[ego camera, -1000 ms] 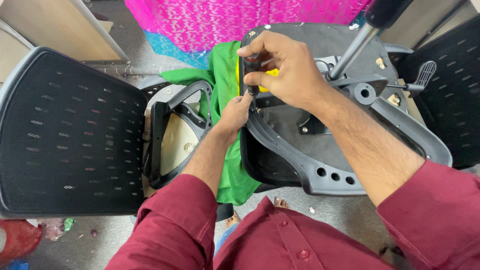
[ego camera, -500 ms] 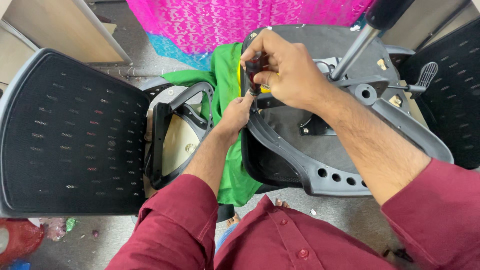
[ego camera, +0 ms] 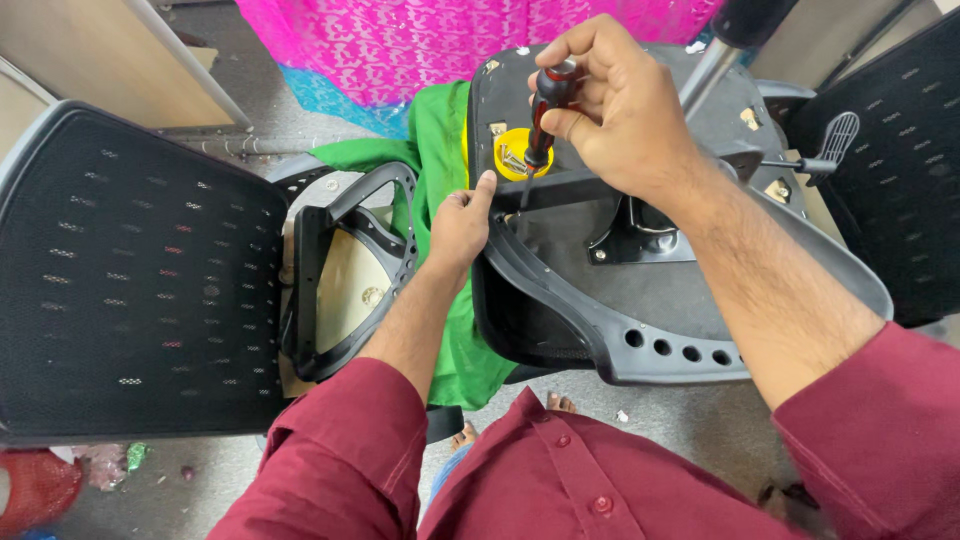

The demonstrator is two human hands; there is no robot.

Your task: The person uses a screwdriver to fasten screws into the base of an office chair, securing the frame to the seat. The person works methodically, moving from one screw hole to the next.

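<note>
An upturned grey office chair seat point(ego camera: 640, 330) lies in front of me, its metal mechanism plate point(ego camera: 640, 235) facing up. My right hand point(ego camera: 620, 110) grips a screwdriver point(ego camera: 545, 105) with a red and black handle, held upright with its tip down on a dark bracket at the seat's near-left edge. My left hand point(ego camera: 462, 222) rests on that edge of the seat, thumb pressed against the bracket just beside the screwdriver tip. A small yellow dish point(ego camera: 520, 160) holding screws sits on the seat behind the tool.
A black mesh chair back point(ego camera: 130, 270) lies at the left, with a black armrest frame point(ego camera: 345, 265) between it and the seat. Green cloth point(ego camera: 440, 150) hangs under the seat. Pink patterned fabric point(ego camera: 440, 40) is at the top. Another mesh panel point(ego camera: 900, 170) stands at the right.
My right hand has lifted slightly and turned the screwdriver upright, so its handle now shows clearly. The left hand stays on the seat edge.
</note>
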